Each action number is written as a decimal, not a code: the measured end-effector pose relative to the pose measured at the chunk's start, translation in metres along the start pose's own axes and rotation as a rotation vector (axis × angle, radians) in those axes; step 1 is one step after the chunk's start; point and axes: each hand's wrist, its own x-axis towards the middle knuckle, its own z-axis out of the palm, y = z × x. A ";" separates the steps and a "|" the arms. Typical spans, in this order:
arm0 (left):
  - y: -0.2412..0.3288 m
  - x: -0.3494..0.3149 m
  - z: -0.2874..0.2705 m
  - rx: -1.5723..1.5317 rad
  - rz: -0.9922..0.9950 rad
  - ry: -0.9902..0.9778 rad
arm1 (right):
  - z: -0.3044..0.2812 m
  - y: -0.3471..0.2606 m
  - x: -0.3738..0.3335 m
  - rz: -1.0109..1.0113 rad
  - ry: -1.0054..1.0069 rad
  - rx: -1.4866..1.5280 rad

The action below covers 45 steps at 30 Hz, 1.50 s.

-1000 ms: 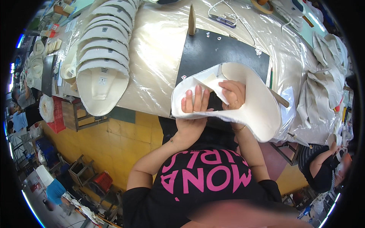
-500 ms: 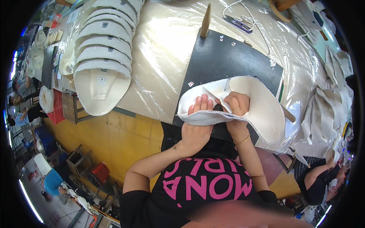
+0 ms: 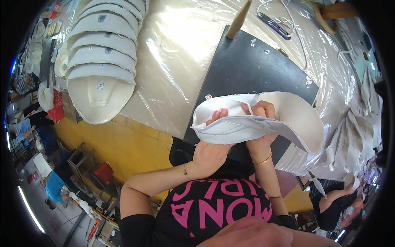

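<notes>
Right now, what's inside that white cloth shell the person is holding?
Inside the white cloth shell you can see fingers of the left hand and right hand, plus a white flap. The shell's near wall covers the rest of those fingers and whatever lies lower.

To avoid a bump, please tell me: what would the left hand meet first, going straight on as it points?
The left hand would probably first meet the far inner side of the white shell it holds; depth is unclear.

I count my two grips (image 3: 210, 158) (image 3: 263, 110), one curved white fabric shell (image 3: 234, 128), one flat black board (image 3: 238, 66), one tapered wooden peg (image 3: 239, 20), one pair of purple-handled scissors (image 3: 272, 23).
</notes>
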 end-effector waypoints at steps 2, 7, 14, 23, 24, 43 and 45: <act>-0.001 0.000 0.000 0.047 0.013 -0.026 | 0.000 0.003 0.002 -0.111 0.026 0.034; -0.006 -0.004 0.008 0.122 0.047 -0.037 | -0.007 0.004 0.008 -0.260 -0.036 0.041; -0.010 -0.010 0.021 0.100 0.109 0.063 | -0.010 0.004 0.016 -0.183 -0.136 0.381; -0.011 -0.013 0.023 0.061 0.100 0.098 | -0.017 0.008 0.023 -0.292 -0.301 0.561; -0.010 -0.014 0.023 0.058 0.100 0.079 | -0.015 0.006 0.025 -0.252 -0.273 0.581; -0.009 -0.001 0.005 0.040 0.024 0.076 | 0.009 -0.028 0.041 0.179 -0.138 0.218; -0.009 0.001 0.003 0.008 0.022 0.054 | 0.009 -0.026 0.042 0.186 -0.171 0.222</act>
